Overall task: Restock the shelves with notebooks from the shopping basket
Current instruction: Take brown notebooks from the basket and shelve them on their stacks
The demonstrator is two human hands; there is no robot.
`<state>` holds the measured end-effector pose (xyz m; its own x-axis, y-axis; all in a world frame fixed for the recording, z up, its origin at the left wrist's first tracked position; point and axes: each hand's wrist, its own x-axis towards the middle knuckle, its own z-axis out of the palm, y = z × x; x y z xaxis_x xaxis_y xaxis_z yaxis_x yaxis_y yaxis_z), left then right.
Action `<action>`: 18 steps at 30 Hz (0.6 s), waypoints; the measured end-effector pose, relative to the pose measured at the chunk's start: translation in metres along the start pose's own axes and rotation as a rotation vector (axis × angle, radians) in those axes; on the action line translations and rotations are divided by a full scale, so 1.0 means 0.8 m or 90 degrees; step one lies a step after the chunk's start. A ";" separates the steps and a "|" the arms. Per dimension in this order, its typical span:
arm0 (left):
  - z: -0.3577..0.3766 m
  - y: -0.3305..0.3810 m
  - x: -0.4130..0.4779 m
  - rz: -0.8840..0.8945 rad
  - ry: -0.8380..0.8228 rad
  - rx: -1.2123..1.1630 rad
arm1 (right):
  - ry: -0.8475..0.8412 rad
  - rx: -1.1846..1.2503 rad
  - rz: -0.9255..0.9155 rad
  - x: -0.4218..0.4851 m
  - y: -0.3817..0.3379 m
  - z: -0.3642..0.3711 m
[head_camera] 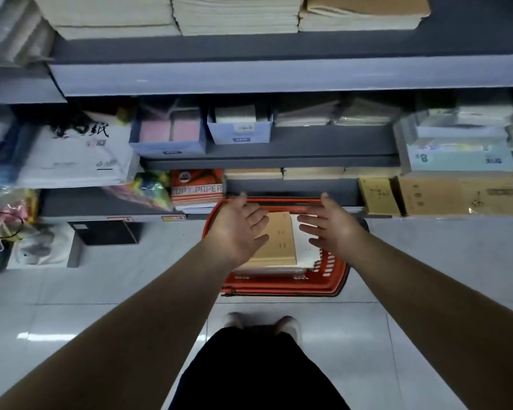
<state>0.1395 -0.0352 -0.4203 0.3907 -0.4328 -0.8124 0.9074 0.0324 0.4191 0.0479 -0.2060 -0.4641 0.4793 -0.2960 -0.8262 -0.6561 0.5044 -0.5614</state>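
A person's left hand and right hand, both spread wide and empty, reach over the red shopping basket, where brown notebooks lie stacked; gripping the stack squarely from both sides should prevent slipping.

Can't see the left wall of the shopping basket: covered by the left hand and forearm. Can't count the notebooks inside, masked on both sides by that hand and the right hand. Can't read the price tags or the blue box label: too small, blurred. Cuts off the paper stacks at the top edge and the smeared bags at the left edge. Shows only the toes of the shoes.
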 end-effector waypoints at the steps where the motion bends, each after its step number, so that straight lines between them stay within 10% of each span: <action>1: -0.007 -0.009 0.012 0.001 0.018 0.004 | 0.005 -0.002 0.003 0.010 0.008 0.003; 18: -0.135 -0.135 0.219 -0.134 0.128 -0.074 | 0.102 -0.055 0.067 0.199 0.172 0.023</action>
<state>0.1265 -0.0177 -0.6521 0.2050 -0.2545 -0.9451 0.9786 0.0695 0.1936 0.0449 -0.1687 -0.6719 0.3104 -0.3741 -0.8739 -0.7489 0.4699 -0.4672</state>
